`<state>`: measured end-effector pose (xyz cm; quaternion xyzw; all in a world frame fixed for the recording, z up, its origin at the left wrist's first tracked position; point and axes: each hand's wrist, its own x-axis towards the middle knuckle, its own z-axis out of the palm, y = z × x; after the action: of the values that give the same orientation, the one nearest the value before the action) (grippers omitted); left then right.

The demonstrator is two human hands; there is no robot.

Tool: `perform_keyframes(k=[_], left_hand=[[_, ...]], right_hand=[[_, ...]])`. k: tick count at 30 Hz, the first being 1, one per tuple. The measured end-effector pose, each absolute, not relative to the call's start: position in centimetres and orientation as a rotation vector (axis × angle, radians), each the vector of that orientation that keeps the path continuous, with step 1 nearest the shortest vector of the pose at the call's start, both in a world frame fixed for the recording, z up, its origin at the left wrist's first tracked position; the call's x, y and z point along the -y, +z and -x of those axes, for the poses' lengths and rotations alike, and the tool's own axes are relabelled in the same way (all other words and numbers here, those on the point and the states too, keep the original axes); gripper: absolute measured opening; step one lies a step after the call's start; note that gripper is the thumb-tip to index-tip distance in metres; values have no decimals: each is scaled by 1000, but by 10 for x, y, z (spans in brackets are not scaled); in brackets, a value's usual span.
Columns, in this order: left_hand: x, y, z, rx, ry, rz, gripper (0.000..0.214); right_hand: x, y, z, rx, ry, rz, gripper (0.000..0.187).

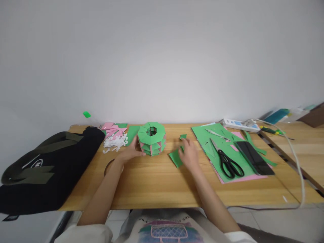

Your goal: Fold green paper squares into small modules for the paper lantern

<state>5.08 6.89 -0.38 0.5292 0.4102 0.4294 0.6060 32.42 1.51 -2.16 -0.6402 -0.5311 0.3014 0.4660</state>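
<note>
A round, layered folded-paper ring (143, 136) in green and pink stands on the table with a hole through its middle. Around its left side curves my left hand (131, 151), thumb along the lower front and fingers partly hidden behind. To the right, my right hand (189, 155) is over loose green paper pieces, its thumb and index finger apart. One flat green paper piece (175, 158) lies partly under that hand, and a small green paper scrap (183, 136) lies beyond its fingertips. Beneath my left wrist shows part of a roll of tape (108, 166).
Black-handled scissors (227, 163), a craft knife (217, 134) and a phone (253, 157) lie on green and pink paper sheets (202, 133). Behind them sits a power strip (239, 125). White paper scraps (115, 141), pink paper pieces (113, 130) and a black bag (58, 168) are at left.
</note>
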Motion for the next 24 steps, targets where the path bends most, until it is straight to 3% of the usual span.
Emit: perform_keyframes(k=[5, 12, 24], left_hand=[[-73, 0, -62, -994, 969, -1192, 82], [-72, 31, -78, -1022, 932, -1026, 57], [-68, 52, -91, -1043, 945, -954, 61]], right_hand=[[-38, -3, -291, 1586, 836, 1352, 31], [-41, 28, -297, 1525, 899, 1232, 39], [-33, 29, -300, 1337, 927, 1177, 40]])
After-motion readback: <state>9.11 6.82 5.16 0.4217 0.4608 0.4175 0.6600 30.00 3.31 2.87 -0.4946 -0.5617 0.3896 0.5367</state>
